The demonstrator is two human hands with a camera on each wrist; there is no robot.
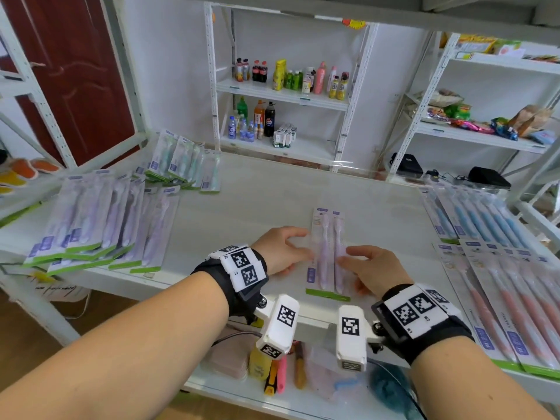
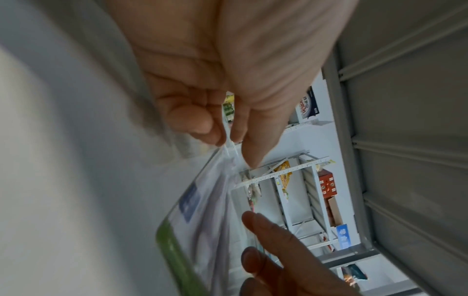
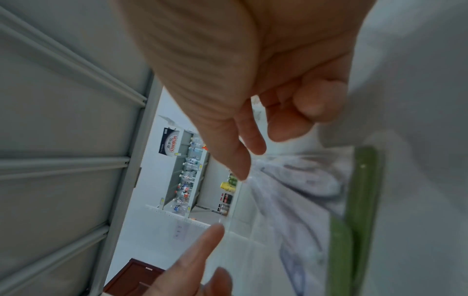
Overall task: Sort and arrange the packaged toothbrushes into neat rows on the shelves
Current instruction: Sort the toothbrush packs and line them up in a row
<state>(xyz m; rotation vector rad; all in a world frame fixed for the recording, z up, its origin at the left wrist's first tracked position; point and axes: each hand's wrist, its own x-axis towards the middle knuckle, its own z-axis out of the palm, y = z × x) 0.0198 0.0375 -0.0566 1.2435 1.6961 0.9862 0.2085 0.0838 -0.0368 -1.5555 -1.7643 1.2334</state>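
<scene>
Two purple toothbrush packs (image 1: 328,253), one on top of the other, lie lengthwise on the white shelf (image 1: 242,207), green strips toward me. My left hand (image 1: 303,247) pinches their left edge and my right hand (image 1: 345,256) pinches the right edge. The left wrist view has my left hand (image 2: 228,140) with thumb and finger closed on the packs' (image 2: 202,210) clear rim. In the right wrist view my right hand (image 3: 255,148) nips the edge of the packs (image 3: 291,190), whose two green strips sit slightly offset.
Purple packs (image 1: 100,225) are fanned out at the left, green ones (image 1: 181,165) behind them. Blue packs (image 1: 478,219) and pink packs (image 1: 515,298) line the right side. A lower shelf (image 1: 230,392) holds small goods. Drink racks stand beyond.
</scene>
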